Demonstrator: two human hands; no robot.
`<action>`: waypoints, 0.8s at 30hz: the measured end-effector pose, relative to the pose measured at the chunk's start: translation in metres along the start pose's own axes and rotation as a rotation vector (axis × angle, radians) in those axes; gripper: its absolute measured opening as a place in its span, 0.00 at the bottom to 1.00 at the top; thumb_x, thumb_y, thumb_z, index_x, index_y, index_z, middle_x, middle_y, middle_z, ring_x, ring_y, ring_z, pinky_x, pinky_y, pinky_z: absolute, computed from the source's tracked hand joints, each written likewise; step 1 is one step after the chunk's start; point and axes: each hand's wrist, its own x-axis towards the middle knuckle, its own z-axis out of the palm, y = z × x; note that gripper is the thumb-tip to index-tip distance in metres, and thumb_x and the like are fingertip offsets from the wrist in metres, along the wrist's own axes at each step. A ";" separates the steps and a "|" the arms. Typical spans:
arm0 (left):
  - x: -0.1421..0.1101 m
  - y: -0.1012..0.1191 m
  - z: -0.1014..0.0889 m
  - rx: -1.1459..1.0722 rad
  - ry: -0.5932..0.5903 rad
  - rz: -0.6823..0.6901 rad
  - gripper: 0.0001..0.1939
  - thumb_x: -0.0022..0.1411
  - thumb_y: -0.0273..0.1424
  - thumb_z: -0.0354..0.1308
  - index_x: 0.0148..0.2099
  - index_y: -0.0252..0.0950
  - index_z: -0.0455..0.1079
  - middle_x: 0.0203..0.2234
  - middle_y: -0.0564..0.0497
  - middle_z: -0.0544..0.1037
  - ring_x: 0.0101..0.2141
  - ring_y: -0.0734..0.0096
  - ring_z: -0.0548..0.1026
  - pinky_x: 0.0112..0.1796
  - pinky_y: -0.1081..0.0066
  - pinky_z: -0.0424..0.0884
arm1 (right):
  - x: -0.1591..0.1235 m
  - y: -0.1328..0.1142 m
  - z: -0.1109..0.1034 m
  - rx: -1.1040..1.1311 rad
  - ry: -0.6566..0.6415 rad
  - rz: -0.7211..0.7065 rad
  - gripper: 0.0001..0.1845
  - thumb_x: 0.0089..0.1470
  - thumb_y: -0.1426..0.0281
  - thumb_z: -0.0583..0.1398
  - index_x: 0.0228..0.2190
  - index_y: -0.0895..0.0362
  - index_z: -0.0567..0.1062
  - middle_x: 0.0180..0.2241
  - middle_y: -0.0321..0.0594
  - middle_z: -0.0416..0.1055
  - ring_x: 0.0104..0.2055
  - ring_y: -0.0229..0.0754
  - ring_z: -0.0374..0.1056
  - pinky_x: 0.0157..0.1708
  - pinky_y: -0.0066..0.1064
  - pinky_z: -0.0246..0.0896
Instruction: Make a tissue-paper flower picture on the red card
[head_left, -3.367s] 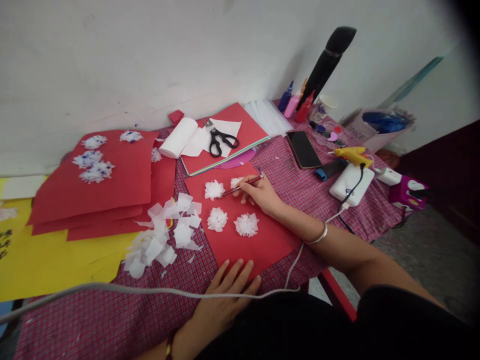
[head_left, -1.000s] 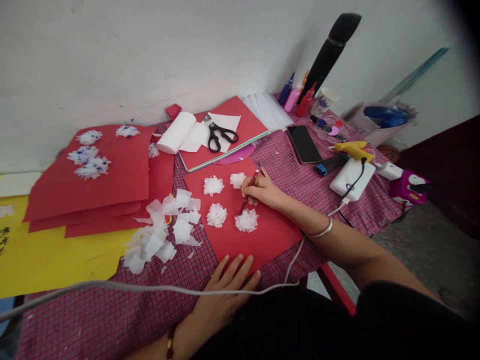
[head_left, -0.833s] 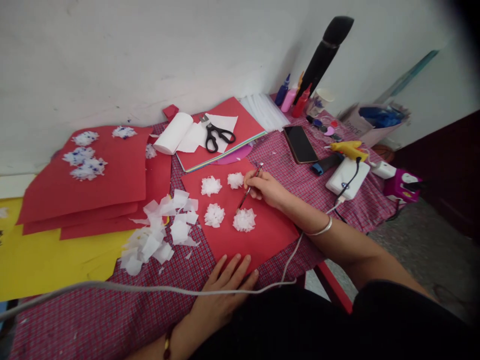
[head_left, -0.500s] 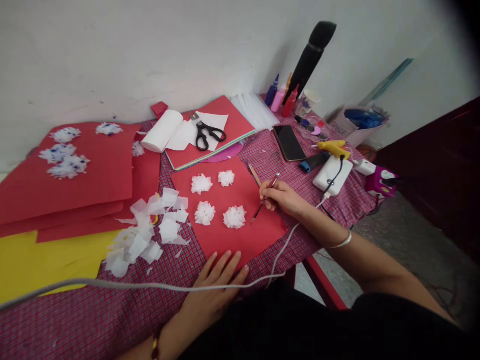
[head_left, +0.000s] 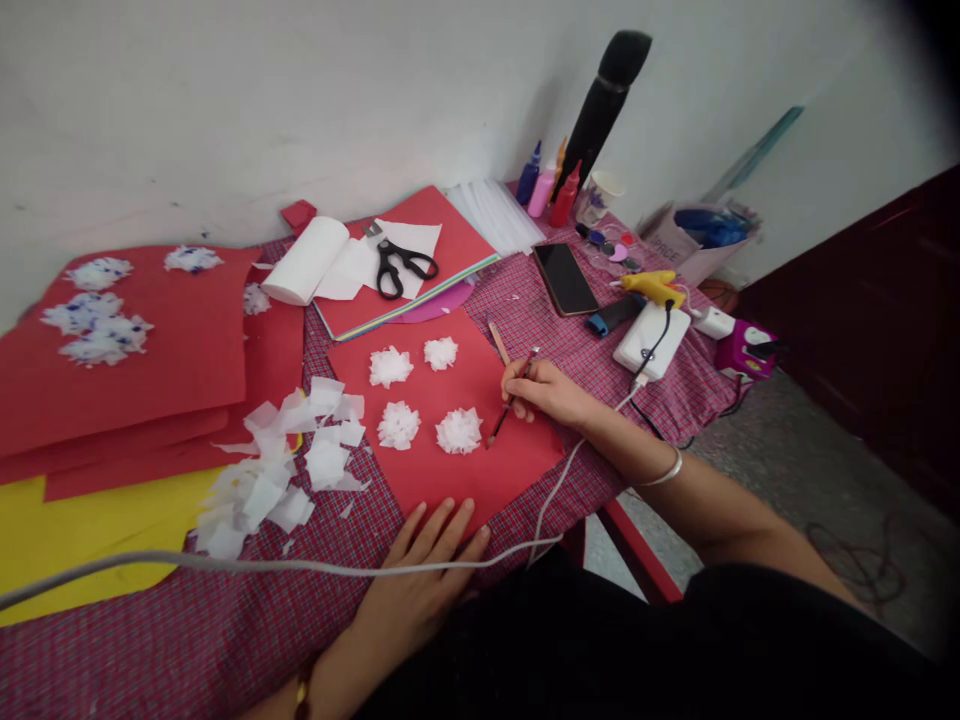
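A red paper sheet (head_left: 450,480) lies on the checked tablecloth with several white tissue flowers (head_left: 459,430) stuck on it. My right hand (head_left: 544,388) pinches a red pencil (head_left: 508,402); the tip rests on the sheet just right of the nearest flower. My left hand (head_left: 420,580) lies flat with fingers spread on the sheet's near edge. A second thin stick (head_left: 498,342) lies on the sheet's right edge, just above my right hand.
White paper scraps (head_left: 285,460) pile left of the sheet. Scissors (head_left: 397,265), a paper roll (head_left: 304,260), a phone (head_left: 564,278), a yellow glue gun (head_left: 652,287), paint bottles (head_left: 551,190) and a white charger (head_left: 651,338) stand behind. Red and yellow sheets (head_left: 112,370) lie left. A grey cable (head_left: 262,565) crosses the front.
My right hand swung the pencil from the upper flowers down to the right of the nearest flower. My left hand stayed flat. The view shifted right.
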 end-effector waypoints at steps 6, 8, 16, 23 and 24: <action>0.001 -0.002 0.000 -0.028 0.020 -0.004 0.22 0.67 0.38 0.52 0.62 0.41 0.63 0.59 0.44 0.67 0.59 0.56 0.62 0.59 0.56 0.50 | -0.007 -0.002 -0.012 -0.058 -0.050 0.058 0.08 0.51 0.68 0.57 0.24 0.59 0.69 0.14 0.29 0.65 0.14 0.30 0.60 0.15 0.20 0.57; 0.001 -0.003 -0.002 -0.027 0.026 0.012 0.22 0.68 0.38 0.52 0.62 0.40 0.63 0.59 0.44 0.68 0.58 0.56 0.63 0.59 0.57 0.49 | -0.010 -0.002 -0.016 -0.066 -0.071 0.062 0.08 0.51 0.68 0.57 0.24 0.59 0.69 0.14 0.29 0.65 0.14 0.30 0.61 0.15 0.20 0.57; 0.003 -0.004 -0.004 -0.073 0.048 -0.006 0.25 0.68 0.39 0.50 0.65 0.41 0.59 0.58 0.45 0.69 0.59 0.58 0.63 0.61 0.58 0.46 | -0.023 -0.001 -0.032 -0.077 -0.106 0.086 0.06 0.50 0.70 0.57 0.24 0.59 0.69 0.14 0.29 0.64 0.14 0.30 0.60 0.15 0.19 0.57; 0.001 -0.003 0.000 -0.120 0.040 -0.026 0.23 0.68 0.39 0.50 0.63 0.41 0.62 0.60 0.45 0.66 0.60 0.57 0.62 0.61 0.57 0.46 | -0.038 -0.002 -0.052 -0.128 -0.070 0.114 0.07 0.49 0.69 0.58 0.23 0.58 0.69 0.13 0.29 0.63 0.13 0.30 0.59 0.13 0.20 0.55; 0.000 -0.003 0.001 -0.112 0.038 -0.026 0.24 0.68 0.39 0.51 0.64 0.41 0.61 0.61 0.45 0.66 0.60 0.57 0.61 0.61 0.57 0.46 | -0.041 -0.003 -0.057 -0.138 -0.063 0.126 0.07 0.49 0.68 0.59 0.23 0.58 0.69 0.13 0.29 0.63 0.13 0.30 0.59 0.13 0.20 0.55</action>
